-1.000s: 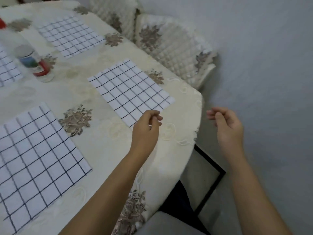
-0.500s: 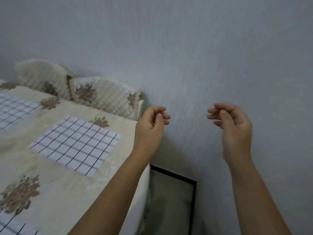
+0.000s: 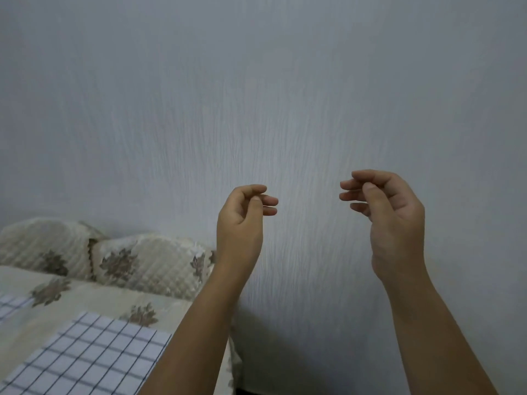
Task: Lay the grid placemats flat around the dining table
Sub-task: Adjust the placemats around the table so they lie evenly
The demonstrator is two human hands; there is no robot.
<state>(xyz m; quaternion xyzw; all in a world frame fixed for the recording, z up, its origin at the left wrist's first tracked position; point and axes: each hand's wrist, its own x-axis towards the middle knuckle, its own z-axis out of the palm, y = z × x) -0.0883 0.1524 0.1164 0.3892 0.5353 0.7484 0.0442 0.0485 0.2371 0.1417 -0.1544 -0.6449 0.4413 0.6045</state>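
Against the wall, left hand and right hand hover higher than before, loosely curled, seemingly empty, off the placemat.

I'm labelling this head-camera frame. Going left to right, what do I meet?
grid placemat → left hand → right hand. Both hands are empty. The quilted chair backs overlap the placemat's span, so they are left out.

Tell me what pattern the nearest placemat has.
The nearest placemat is white with thin dark grid lines; the head view shows it.
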